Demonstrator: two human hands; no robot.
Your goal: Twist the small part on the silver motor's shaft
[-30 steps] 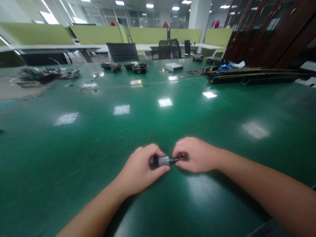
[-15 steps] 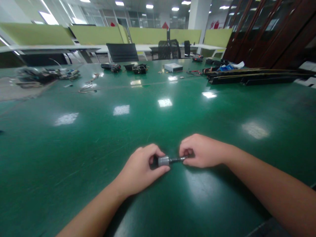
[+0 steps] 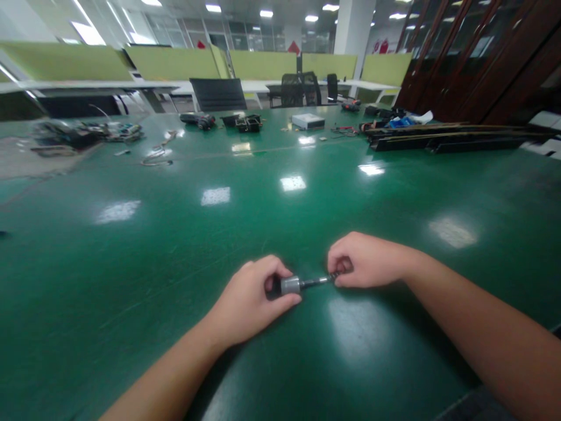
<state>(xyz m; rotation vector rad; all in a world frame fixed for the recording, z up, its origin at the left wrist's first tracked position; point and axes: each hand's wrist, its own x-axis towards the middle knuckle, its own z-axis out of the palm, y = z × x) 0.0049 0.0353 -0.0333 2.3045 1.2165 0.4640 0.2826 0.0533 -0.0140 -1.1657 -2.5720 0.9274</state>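
My left hand (image 3: 249, 301) grips a grey cylinder (image 3: 290, 285) between thumb and fingers, low over the green table. A thin metal shaft (image 3: 313, 282) sticks out of the cylinder towards the right. Its far end meets a small dark, ridged piece (image 3: 333, 275), pinched in the fingertips of my right hand (image 3: 359, 260). Whether that piece is part of the shaft or separate from it I cannot tell. The back end of the cylinder is hidden in my left palm.
Across the far side of the green table (image 3: 175, 245) lie a heap of electronic parts (image 3: 87, 133), a loose cable (image 3: 155, 155), black devices (image 3: 242, 122), a flat silver box (image 3: 308, 121) and long black strips (image 3: 442, 138). Chairs and green partitions stand beyond.
My right hand has shifted slightly right and away from me, so more of the shaft and the dark ridged piece shows. My left hand has stayed in place on the grey cylinder.
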